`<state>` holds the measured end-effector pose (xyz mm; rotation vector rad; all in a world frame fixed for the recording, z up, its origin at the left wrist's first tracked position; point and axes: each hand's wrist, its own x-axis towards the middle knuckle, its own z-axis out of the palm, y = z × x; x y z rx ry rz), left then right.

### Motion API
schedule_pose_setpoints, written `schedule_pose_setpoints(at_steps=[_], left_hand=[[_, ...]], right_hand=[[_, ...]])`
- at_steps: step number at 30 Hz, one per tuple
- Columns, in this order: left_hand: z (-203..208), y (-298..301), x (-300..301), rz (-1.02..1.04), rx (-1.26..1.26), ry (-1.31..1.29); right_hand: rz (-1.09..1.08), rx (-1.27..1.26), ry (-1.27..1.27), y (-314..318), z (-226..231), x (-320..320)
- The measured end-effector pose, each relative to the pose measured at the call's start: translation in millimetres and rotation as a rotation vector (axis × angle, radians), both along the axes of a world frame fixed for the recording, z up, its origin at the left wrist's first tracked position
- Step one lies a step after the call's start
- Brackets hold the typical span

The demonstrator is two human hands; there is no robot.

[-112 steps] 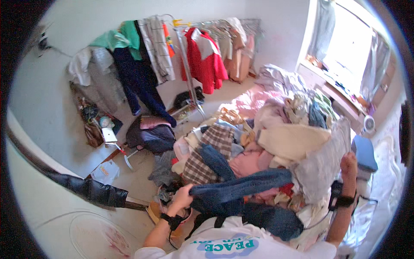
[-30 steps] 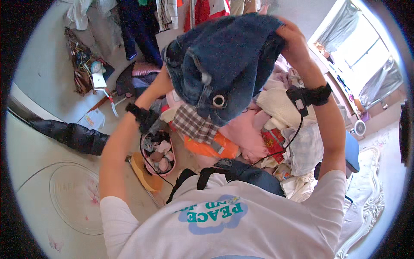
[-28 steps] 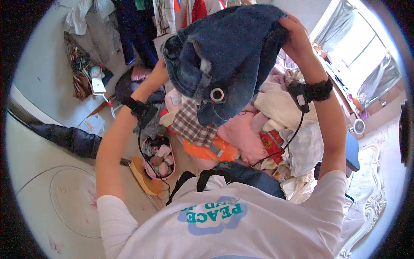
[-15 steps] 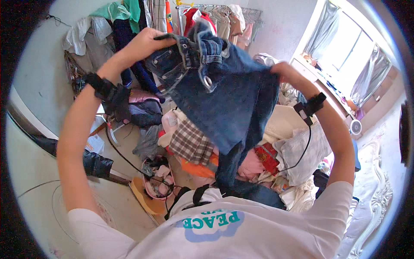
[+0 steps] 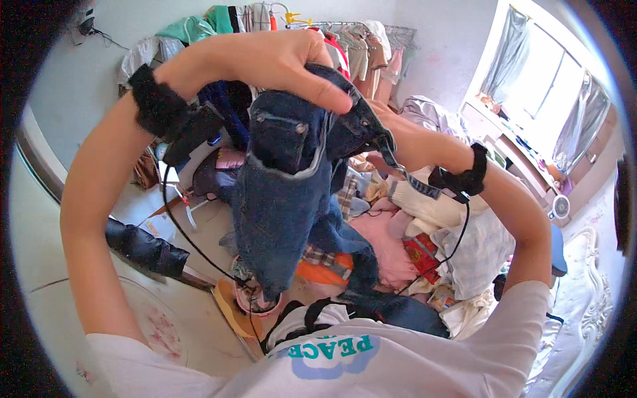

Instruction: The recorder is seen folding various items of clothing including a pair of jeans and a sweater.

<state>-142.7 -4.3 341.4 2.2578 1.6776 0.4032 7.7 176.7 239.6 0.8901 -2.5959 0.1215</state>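
Cluttered bedroom floor, a clothes rack (image 5: 312,26) along the top of the frame; the left hand (image 5: 265,63) lifts dark blue jeans (image 5: 285,199) at frame centre, fingers curled and pinching the waistband so the legs hang free; the right hand (image 5: 381,123) is mostly hidden behind the denim, its fingers impossible to read.

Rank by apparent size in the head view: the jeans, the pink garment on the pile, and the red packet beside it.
1. jeans, largest, though held up close to the camera, which enlarges them.
2. pink garment.
3. red packet, smallest.
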Motion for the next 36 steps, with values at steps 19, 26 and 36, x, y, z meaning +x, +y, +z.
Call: schedule_pose_setpoints(at_steps=[19,26,36], left_hand=[[16.8,-192.5,-57.2,0.074,0.376,-0.381],[28.5,-151.0,-29.1,-0.781,-0.284,-0.296],[26.1,-235.1,-22.8,0.447,-0.177,-0.016]], right_hand=[[0.336,-0.133,-0.417,-59.4,-69.3,-60.1],[0.528,-0.223,0.184,-116.1,-140.8,-120.9],[0.473,-0.157,-0.280,-95.0,-49.9,-101.5]])
